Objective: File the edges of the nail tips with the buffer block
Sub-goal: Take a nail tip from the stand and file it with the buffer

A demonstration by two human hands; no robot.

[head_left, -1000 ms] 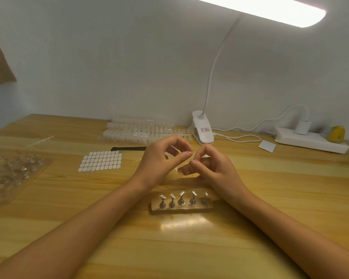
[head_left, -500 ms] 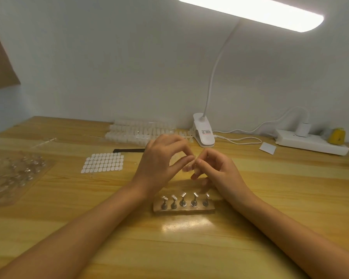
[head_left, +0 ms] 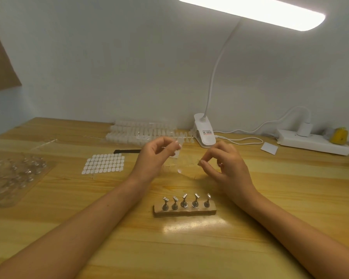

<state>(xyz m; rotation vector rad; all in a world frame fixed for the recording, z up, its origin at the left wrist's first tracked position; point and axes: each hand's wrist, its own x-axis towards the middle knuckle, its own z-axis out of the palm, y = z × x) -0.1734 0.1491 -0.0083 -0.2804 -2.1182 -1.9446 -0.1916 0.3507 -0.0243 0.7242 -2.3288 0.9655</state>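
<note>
Clear nail tips [head_left: 179,170] lie loose on the wooden table [head_left: 189,248] between your raised hands, so you look to be selecting a tip, with filing not yet begun. Your left hand [head_left: 153,158] pinches what seems a clear strip [head_left: 175,152]; your right hand [head_left: 226,166] has thumb and forefinger nipped together, on what I cannot tell. Next you need the abrasive: no buffer block shows, only a black strip [head_left: 127,151] behind the sticker sheet [head_left: 103,164].
</note>
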